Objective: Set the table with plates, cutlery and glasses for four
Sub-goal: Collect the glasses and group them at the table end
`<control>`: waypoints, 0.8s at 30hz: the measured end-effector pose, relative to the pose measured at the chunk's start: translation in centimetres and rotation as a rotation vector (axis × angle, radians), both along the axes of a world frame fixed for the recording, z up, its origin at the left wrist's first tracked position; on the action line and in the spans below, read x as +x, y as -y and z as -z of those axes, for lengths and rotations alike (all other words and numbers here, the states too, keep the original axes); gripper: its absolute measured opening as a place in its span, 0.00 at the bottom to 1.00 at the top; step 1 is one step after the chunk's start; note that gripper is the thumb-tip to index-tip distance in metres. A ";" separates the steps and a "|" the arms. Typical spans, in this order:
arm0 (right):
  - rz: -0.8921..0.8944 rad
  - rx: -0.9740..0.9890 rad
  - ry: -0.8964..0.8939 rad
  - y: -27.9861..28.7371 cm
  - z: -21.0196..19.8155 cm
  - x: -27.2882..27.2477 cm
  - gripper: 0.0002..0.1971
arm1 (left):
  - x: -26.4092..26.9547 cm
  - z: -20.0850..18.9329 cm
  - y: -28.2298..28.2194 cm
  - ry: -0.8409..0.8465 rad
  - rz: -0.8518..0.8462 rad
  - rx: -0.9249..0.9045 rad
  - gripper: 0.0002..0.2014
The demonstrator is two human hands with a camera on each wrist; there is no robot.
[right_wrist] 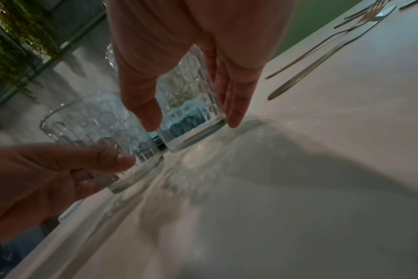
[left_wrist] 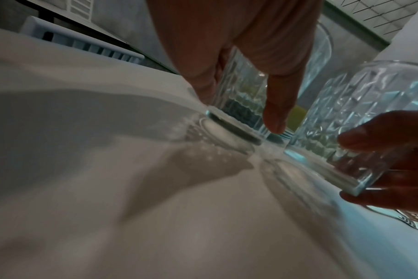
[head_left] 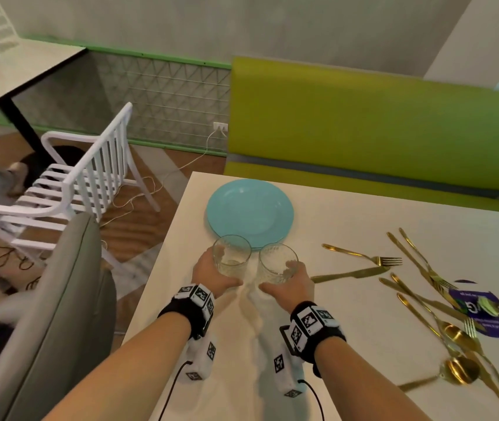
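Two clear patterned glasses stand side by side, upright, just in front of the stacked light-blue plates (head_left: 249, 212) on the white table (head_left: 363, 214). My left hand (head_left: 221, 273) grips the left glass (head_left: 231, 256), thumb on the near side. My right hand (head_left: 281, 278) grips the right glass (head_left: 277, 262). In the left wrist view my left hand (left_wrist: 239, 109) wraps its glass (left_wrist: 241, 94), and the right glass (left_wrist: 360, 117) sits alongside. The right wrist view has my right hand (right_wrist: 192, 121) round its glass (right_wrist: 191, 105). Both bases are at or just over the tabletop.
Gold cutlery lies loose to the right: a fork (head_left: 363, 256), a knife (head_left: 348, 275) and a heap of spoons, forks and knives (head_left: 442, 314) partly over a purple sticker (head_left: 482, 314). A green bench (head_left: 363, 126) backs the table; a white chair (head_left: 90, 183) and grey seat (head_left: 60, 314) stand left.
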State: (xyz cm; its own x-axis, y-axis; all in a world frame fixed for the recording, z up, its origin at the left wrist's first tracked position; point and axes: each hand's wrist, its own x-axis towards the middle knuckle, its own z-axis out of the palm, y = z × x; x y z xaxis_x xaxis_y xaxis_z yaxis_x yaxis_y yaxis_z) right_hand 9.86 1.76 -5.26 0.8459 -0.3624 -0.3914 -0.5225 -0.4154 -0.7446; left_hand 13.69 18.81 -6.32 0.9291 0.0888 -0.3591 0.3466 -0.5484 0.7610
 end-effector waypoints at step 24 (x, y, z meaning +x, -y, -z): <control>-0.033 -0.043 0.023 -1.7 0.7 2.6 0.39 | 2.0 0.9 -0.5 0.039 -0.031 -0.024 0.45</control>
